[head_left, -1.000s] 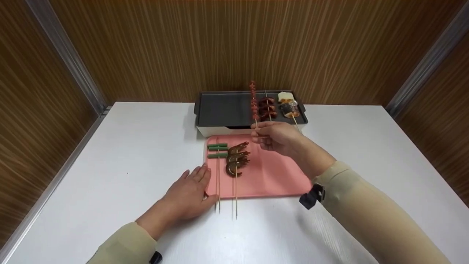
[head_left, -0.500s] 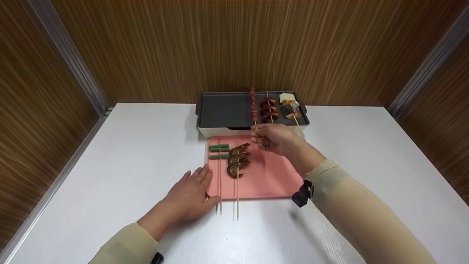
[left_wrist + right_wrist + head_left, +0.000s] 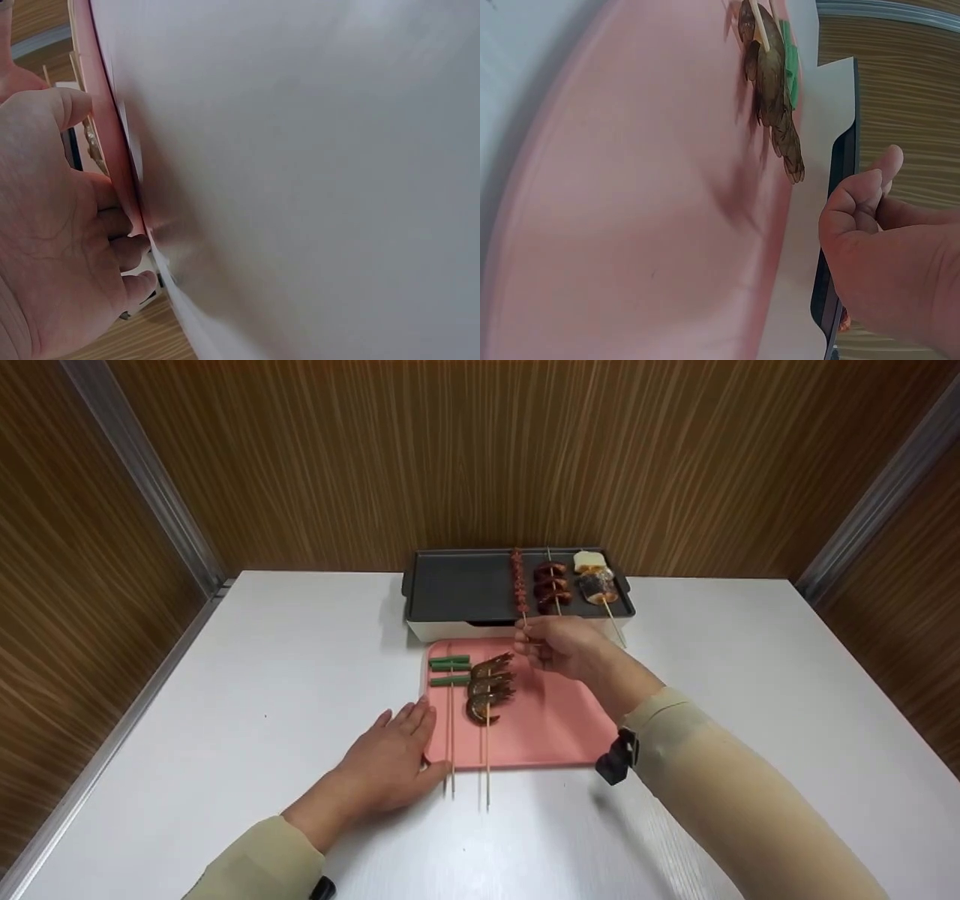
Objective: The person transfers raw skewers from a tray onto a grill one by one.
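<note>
Red skewer (image 3: 519, 581) has sunk toward the grill (image 3: 461, 585) since a second ago, tip at 12 o'clock.
My right hand (image 3: 566, 645) pinches its stick at the 6 o'clock end, thumb and fingers nearly meeting; my left hand (image 3: 385, 754), fingers extended, grips nothing at the tray (image 3: 559, 727)'s 8 o'clock edge. I can't tell whether the red pieces fully touch down, so I'd lower level, clear of the brown skewer (image 3: 552, 585) at 3 o'clock, and loosen gently against rolling.

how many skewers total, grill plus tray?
5. Red skewer in the right hand, over the grill; brown skewer and white-topped skewer on it; green skewer and shrimp skewer on the tray. The right hand could hide another.
</note>
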The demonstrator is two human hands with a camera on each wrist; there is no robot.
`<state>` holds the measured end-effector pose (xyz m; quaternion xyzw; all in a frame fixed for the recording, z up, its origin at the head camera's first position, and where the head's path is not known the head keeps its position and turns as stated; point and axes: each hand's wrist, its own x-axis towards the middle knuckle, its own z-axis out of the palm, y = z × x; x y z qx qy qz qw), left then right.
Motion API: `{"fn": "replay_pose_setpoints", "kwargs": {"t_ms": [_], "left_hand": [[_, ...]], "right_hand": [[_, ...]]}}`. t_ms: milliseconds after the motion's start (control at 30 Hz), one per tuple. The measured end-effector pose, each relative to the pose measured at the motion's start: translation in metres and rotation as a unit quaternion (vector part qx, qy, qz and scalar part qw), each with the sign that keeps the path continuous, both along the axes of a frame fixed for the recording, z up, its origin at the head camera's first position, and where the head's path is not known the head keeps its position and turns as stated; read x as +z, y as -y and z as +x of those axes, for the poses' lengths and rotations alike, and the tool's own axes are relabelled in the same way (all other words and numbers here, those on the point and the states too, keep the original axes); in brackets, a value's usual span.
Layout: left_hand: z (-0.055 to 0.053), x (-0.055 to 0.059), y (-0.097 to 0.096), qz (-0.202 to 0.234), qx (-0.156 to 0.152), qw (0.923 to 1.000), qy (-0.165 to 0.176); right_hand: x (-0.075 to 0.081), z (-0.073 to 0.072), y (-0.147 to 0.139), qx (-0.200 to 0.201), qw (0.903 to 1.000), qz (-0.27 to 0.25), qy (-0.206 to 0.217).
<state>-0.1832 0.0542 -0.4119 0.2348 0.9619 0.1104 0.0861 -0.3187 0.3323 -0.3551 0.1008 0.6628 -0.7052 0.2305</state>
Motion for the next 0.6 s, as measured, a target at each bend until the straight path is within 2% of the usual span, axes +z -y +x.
{"fn": "replay_pose_setpoints", "kwargs": {"t_ms": [233, 400, 500, 600], "left_hand": [[0.0, -0.001, -0.001, 0.0, 0.002, 1.0, -0.001], [-0.001, -0.003, -0.002, -0.01, 0.003, 0.9999, 0.001], [-0.001, -0.003, -0.002, -0.013, 0.003, 0.9999, 0.002], [0.0, -0.002, 0.0, -0.006, 0.002, 1.0, 0.002]], "right_hand": [[0.002, 0.003, 0.0, -0.01, 0.9999, 0.0, 0.004], [0.003, 0.005, -0.002, -0.032, 0.9991, 0.01, 0.025], [0.002, 0.007, -0.004, -0.026, 0.9993, 0.008, 0.026], [0.0, 0.012, -0.004, -0.003, 0.9999, 0.006, 0.014]]}}
